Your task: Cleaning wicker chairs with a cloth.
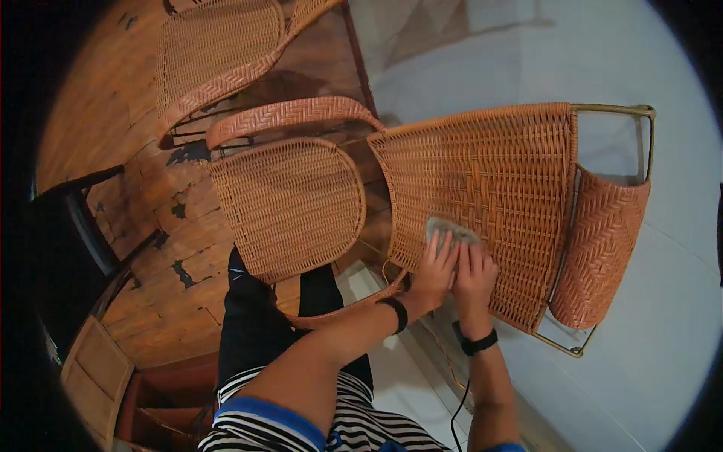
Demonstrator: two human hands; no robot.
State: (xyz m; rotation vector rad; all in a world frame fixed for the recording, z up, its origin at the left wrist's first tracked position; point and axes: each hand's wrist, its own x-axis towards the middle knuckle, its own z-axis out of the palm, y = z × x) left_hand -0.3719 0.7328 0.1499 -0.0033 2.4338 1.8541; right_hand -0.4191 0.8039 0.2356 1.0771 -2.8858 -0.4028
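Observation:
A woven wicker armchair stands before me, its seat (291,209) at the left and its tall backrest (519,181) reaching rightward. With the fingers laid flat, my left hand (436,270) presses a folded grey cloth (438,224) against the lower part of the backrest. Close beside it, my right hand (475,268) bears on the same cloth, the fingertips of both hands side by side. Part of the cloth is hidden under the fingers. A rolled woven headrest (601,254) is fixed to the metal frame (613,109) at the backrest's top end.
Another wicker chair (223,56) stands at the upper left. The armrest (294,110) curves along the seat's far side. A pale wall (565,51) rises behind the backrest. Worn wooden flooring (169,294) lies to the left, with an open reddish box (169,390) near me. A black cable (458,409) hangs below.

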